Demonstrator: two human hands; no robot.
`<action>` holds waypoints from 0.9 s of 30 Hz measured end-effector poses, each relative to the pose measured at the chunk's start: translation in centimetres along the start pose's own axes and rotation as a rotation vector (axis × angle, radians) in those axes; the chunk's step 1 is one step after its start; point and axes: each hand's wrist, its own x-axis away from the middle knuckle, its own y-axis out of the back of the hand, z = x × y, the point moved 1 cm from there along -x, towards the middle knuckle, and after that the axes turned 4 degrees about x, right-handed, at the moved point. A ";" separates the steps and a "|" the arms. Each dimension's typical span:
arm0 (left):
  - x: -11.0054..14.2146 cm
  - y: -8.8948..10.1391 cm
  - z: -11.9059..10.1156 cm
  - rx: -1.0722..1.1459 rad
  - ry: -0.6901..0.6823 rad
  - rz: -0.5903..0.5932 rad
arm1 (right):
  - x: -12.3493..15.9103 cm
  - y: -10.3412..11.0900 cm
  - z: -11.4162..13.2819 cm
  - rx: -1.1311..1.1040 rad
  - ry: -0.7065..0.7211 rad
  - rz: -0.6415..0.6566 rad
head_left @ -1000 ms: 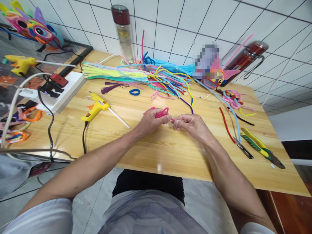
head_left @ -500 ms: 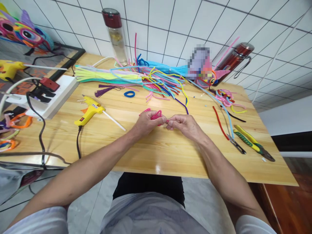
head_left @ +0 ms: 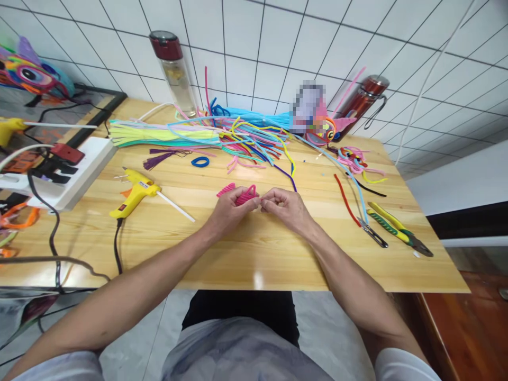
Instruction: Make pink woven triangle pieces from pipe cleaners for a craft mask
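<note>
My left hand (head_left: 229, 211) is closed around a pink coiled pipe cleaner (head_left: 245, 196), whose loops show above the thumb and beyond the knuckles. Close by on the right, my right hand (head_left: 286, 207) has thumb and fingers pinched together, the tips almost against the left thumb. What lies in that pinch is too small to make out. Both hands are just above the wooden table (head_left: 246, 259). Behind them lie a small blue ring (head_left: 200, 162) and a dark blue pipe cleaner (head_left: 286, 178).
To the left are a yellow glue gun (head_left: 137, 193) and a white power strip (head_left: 85, 172) with cables. A heap of pipe cleaners (head_left: 166, 133) lies along the wall, beside a glass bottle (head_left: 174, 74) and a red flask (head_left: 363, 103). Thread snips (head_left: 373, 234) and pliers (head_left: 400, 230) lie right.
The view has shifted, so the table's things appear further left and lower. Both hands stay close together, with the pink pipe cleaner still in my left hand and the right fingers still pinched.
</note>
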 end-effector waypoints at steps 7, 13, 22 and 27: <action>-0.1 0.4 -0.9 -0.038 0.014 -0.010 | 0.1 -1.0 0.5 -0.025 -0.007 0.010; -0.2 0.8 -0.4 0.010 0.134 0.105 | 0.4 -1.1 0.3 -0.034 -0.028 0.050; -0.6 0.9 -0.4 0.076 0.085 0.084 | 0.6 -1.3 -0.3 -0.071 0.004 -0.011; -0.9 0.8 -0.2 0.278 0.059 0.019 | 0.4 -1.6 -0.5 -0.126 -0.051 -0.061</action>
